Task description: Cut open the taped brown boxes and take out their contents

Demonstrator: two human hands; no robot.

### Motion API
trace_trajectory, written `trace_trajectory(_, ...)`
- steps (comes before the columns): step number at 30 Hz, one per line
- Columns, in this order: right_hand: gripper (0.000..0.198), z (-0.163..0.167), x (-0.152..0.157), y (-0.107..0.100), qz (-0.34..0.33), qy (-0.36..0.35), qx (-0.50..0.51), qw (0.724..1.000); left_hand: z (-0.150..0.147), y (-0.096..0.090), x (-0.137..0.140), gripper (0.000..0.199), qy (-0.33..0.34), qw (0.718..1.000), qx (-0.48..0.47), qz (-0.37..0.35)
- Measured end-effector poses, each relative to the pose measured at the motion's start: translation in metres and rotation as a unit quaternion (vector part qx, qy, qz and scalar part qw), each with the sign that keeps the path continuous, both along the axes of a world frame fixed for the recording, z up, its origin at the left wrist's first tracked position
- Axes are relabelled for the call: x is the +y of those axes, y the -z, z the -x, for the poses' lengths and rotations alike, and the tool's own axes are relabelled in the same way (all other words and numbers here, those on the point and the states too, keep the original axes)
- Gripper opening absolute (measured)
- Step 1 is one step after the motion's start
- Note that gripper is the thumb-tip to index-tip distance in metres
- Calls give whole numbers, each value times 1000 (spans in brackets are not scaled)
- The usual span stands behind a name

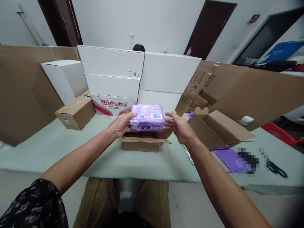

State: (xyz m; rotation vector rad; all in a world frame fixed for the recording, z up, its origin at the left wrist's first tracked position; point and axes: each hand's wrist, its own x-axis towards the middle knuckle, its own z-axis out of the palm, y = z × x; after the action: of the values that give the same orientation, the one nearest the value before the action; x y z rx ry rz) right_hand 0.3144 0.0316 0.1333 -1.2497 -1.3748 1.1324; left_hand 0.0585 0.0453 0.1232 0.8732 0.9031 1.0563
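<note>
In the head view, a purple pack (147, 114) is held level above a small open carton (142, 146), by which a place at the middle of the green-covered table (106, 166) is taken up. The pack's left end is gripped by the left hand (121, 125), with the thumb laid along its upper edge. The right hand (180, 127) is held open at the other end, its thumb lifted and its fingers stretched toward the pack; whether the pack is touched by them cannot be told. A barcode is shown on the pack's upper face. Behind it, white panels (111, 65) are stood upright, with red "Wahaha" lettering printed low on the left. To the left, a closed brown box (76, 111) is seen near a tall white box (66, 76). To the right, a tilted open box (209, 131) is seen, with a purple packet (223, 158) laid before it and dark scissor handles (276, 169) placed farther right, partly pixelated.
</note>
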Motion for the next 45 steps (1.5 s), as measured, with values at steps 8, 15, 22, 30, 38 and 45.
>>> trace_trajectory(8,70,7,-34,4,-108,-203,-511,828,10,-2,16,37,-36,999,7,13)
trace_trajectory(15,30,35,-38,10,-99,-221,-672,699,3,-1,17,31,-47,999,0,6)
trace_trajectory(22,26,22,-51,11,-110,-225,-691,678,2,-3,19,34,-38,999,1,12)
trace_trajectory(30,38,6,-59,2,-236,-130,-474,838,-3,-7,14,25,-52,998,-17,11)
trace_trajectory(38,58,4,-29,-2,-223,65,-252,939,-9,-13,11,18,-61,998,-12,11)
trace_trajectory(45,54,19,-8,11,-219,11,-184,958,-18,-19,9,20,-47,999,-10,-1)
